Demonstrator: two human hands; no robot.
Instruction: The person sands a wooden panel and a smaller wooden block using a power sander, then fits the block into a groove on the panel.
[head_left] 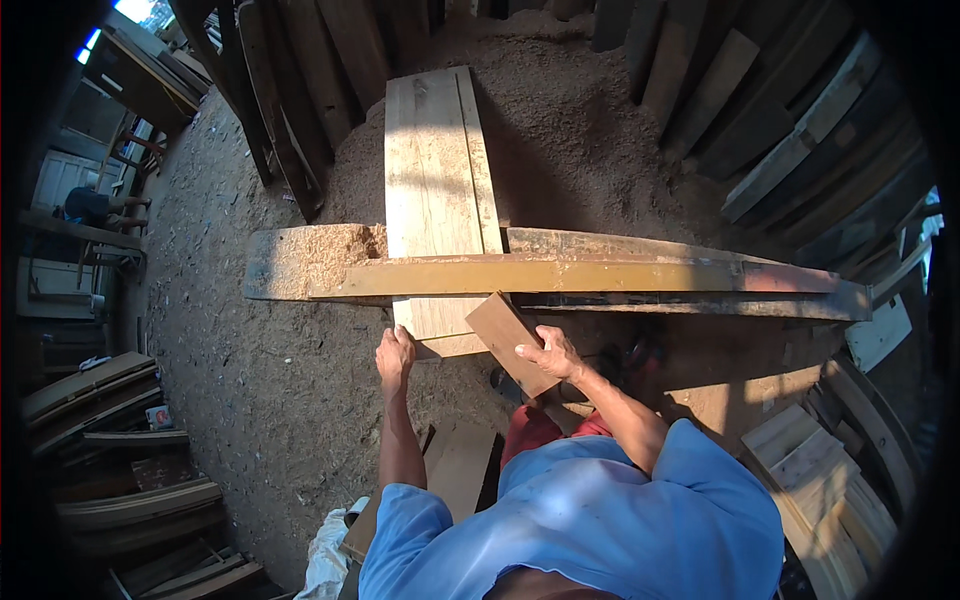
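Note:
A long pale wooden board lies crosswise over a narrow bench, passing beneath an ochre-yellow rail. My left hand is closed at the board's near left corner, with the fingers partly hidden. In my right hand is a flat brown wood block, slanted, its far end by the board's near right corner. The thumb rests on top of the block, and the other fingers are mostly out of sight. Whether block and board touch, I cannot tell.
Sawdust is heaped on the bench's left end. Leaning planks stand at the far side, with more on the right. Stacked boards lie at left, and pale planks at lower right. Another person is at far left.

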